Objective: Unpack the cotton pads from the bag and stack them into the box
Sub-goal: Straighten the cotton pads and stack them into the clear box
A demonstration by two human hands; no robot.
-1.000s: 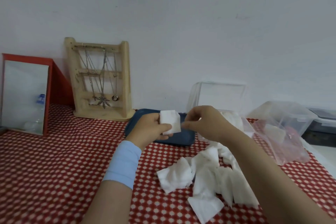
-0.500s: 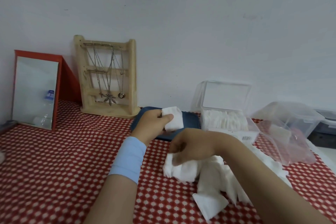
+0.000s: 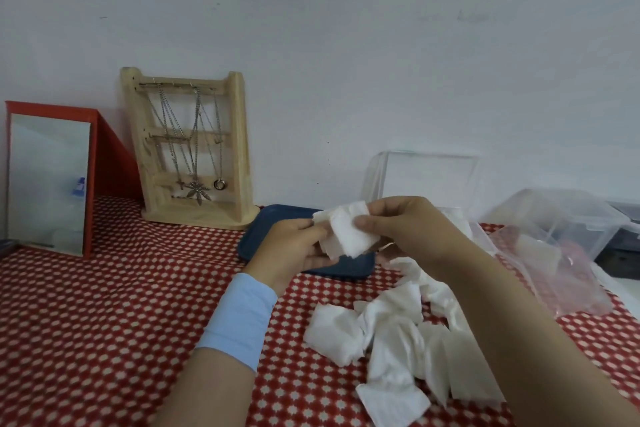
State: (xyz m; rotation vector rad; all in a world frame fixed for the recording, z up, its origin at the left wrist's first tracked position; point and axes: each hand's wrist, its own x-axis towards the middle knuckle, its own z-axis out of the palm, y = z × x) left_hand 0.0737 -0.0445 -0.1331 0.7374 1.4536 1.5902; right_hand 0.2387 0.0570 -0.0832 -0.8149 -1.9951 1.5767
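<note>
Both hands are up over the near edge of the blue tray [image 3: 277, 224], a smooth, flat, round-cornered piece. The left hand [image 3: 294, 248] cups a small stack of pads [image 3: 346, 232] from below, fingers curled under it. The right hand [image 3: 412, 229] pinches the same stack between thumb and fingertips. The sheets are soft, white and square, and their corners fan out unevenly.

Under my right forearm lie the loose pads [image 3: 391, 340], an overlapping heap on the dotted tablecloth [image 3: 104, 322], some of them creased.

The box [image 3: 426, 177] is clear hard plastic with its lid standing upright by the wall. My right hand hides most of it.

The bag [image 3: 561, 274] is thin, crinkled pinkish film, slumped at the right just beside a clear tub [image 3: 568, 215].

The room to move is on my left, over the cloth between the forearm and the red-framed mirror [image 3: 48, 184]. At the back edge, a wooden necklace stand [image 3: 194, 152] leans near the wall.
</note>
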